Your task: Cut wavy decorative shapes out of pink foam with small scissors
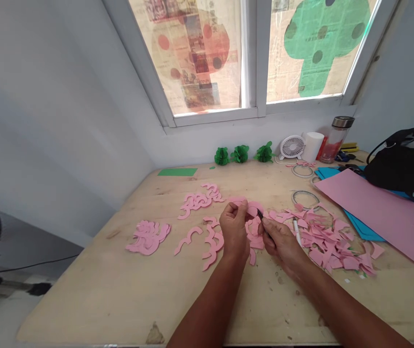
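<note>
Near the middle of the table, my left hand (234, 227) is closed on a pink paper piece (253, 208) with a curved edge. Just to its right, my right hand (279, 239) is wrapped round dark scissors (259, 213), whose tip touches the paper. Curved pink cutouts (212, 241) lie left of my left hand, and more (198, 199) lie behind them. A stack of pink shapes (149, 237) sits farther left. Many pink scraps (330, 241) are heaped to the right of my right hand, with a white marker (297, 232) at their near side.
Green paper figures (241, 153), a small white fan (292, 146) and a glass bottle (333, 140) stand along the wall. Tape rings (304, 199), a large pink sheet (377, 208), blue sheets (364, 227) and a black bag (403, 164) lie right. A green strip (177, 172) is at back left.
</note>
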Available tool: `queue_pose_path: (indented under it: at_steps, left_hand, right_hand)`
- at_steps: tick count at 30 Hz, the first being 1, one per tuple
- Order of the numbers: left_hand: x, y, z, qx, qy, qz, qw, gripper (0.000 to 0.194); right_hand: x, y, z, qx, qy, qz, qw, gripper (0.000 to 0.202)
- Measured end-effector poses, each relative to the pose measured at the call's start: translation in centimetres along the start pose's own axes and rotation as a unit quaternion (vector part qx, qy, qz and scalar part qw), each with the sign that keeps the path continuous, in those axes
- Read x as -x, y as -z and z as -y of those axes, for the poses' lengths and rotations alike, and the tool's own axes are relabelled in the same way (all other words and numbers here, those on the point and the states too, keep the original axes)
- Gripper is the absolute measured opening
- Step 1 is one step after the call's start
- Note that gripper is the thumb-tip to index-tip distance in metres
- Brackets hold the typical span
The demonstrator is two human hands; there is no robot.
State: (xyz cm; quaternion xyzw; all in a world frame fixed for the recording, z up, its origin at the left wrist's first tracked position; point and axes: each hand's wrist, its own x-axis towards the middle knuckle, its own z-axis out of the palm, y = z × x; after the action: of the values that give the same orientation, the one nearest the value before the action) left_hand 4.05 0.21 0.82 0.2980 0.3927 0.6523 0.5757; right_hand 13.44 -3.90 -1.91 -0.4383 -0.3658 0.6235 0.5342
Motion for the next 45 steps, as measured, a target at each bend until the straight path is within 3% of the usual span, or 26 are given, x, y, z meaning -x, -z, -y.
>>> queue_pose_path:
  at_steps: [29, 45]
  left_hand:
    - [-0.9, 0.6, 0.5, -0.055, -0.016, 0.019, 0.998, 0.033]
    - [-1.2, 1.0, -0.2, -0.099, -0.015, 0.067, 0.993, 0.030]
  right_hand:
    - [0.0, -0.1, 0.0, 0.023, -0.021, 0.000, 1.000, 0.036]
    - [0.0, 0.1, 0.0, 0.028, -0.016, 0.013, 0.999, 0.036]
